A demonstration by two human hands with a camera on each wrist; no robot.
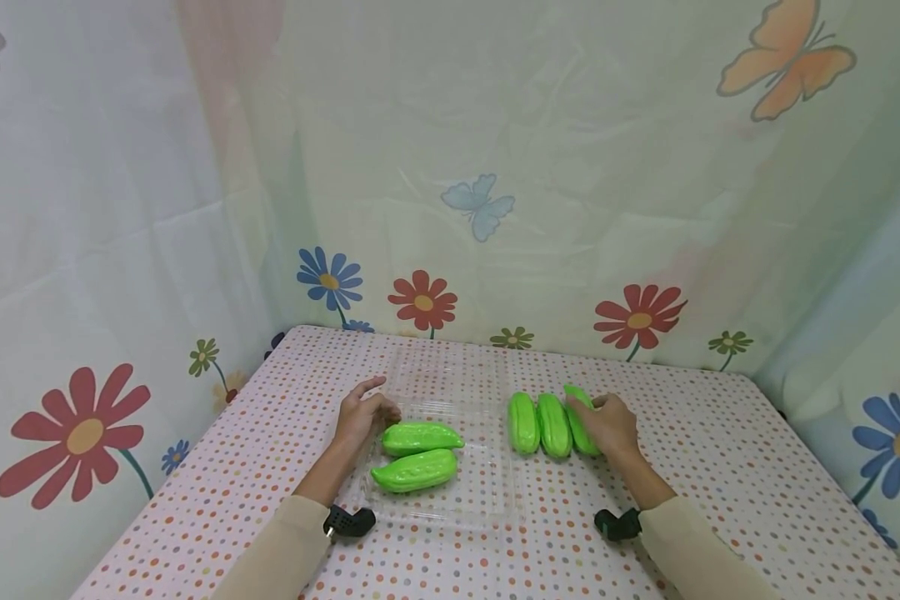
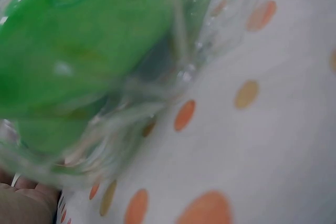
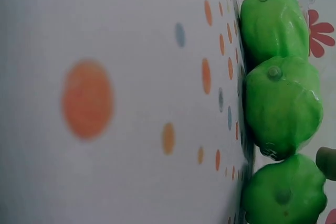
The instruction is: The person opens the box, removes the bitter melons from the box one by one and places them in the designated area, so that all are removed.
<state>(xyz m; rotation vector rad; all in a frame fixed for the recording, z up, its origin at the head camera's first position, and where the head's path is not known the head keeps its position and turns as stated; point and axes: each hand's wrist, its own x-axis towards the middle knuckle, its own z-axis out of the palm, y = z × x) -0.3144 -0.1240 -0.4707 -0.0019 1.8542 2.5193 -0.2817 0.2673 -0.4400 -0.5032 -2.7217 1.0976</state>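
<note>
In the head view, a clear plastic clamshell box (image 1: 487, 492) lies with its lid folded back, and two green bitter melons (image 1: 416, 471) lie in its left part. My left hand (image 1: 360, 421) grips the box's left edge near the hinge, its outer fingers stretched away from the edge. The left wrist view shows blurred green through the clear wall. To the right of the box, two bitter melons (image 1: 523, 423) lie side by side on the cloth. My right hand (image 1: 611, 425) holds a third bitter melon (image 1: 579, 417) beside them, thumb and fingers across its upper part.
The table has a white cloth (image 1: 217, 533) with coloured dots. Beyond its back edge hangs a curtain (image 1: 375, 208) printed with flowers and butterflies, and more of it rises on both sides. Black wrist cameras (image 1: 351, 522) sit at both cuffs, low over the cloth.
</note>
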